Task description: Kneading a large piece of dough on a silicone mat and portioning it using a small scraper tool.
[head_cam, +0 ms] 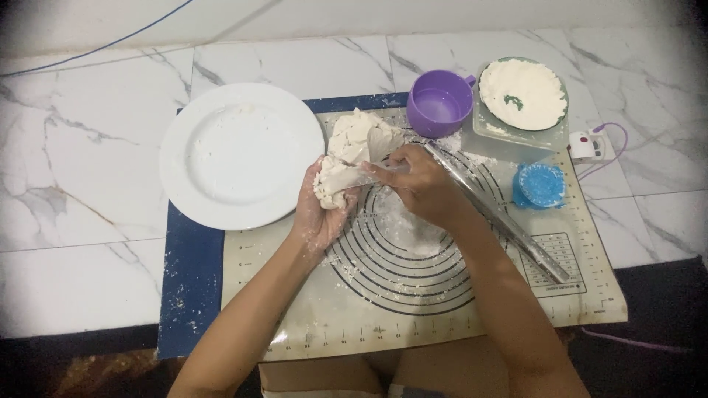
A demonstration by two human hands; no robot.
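Note:
A lump of white dough [355, 144] is held up over the far part of a beige baking mat [413, 324] printed with dark rings. My left hand [318, 210] cups the dough's lower left part, palm toward me. My right hand [420, 184] pinches the dough's right side, and a thin strip of dough stretches between the two hands. Both hands are dusted with flour.
A white plate [240, 153] lies left of the mat. A purple cup [439, 103] of water, a clear dish of flour [522, 94], a blue round cutter [540, 184] and a clear rolling pin [509, 221] lie to the right. A blue sheet [190, 273] lies under the mat on the marble floor.

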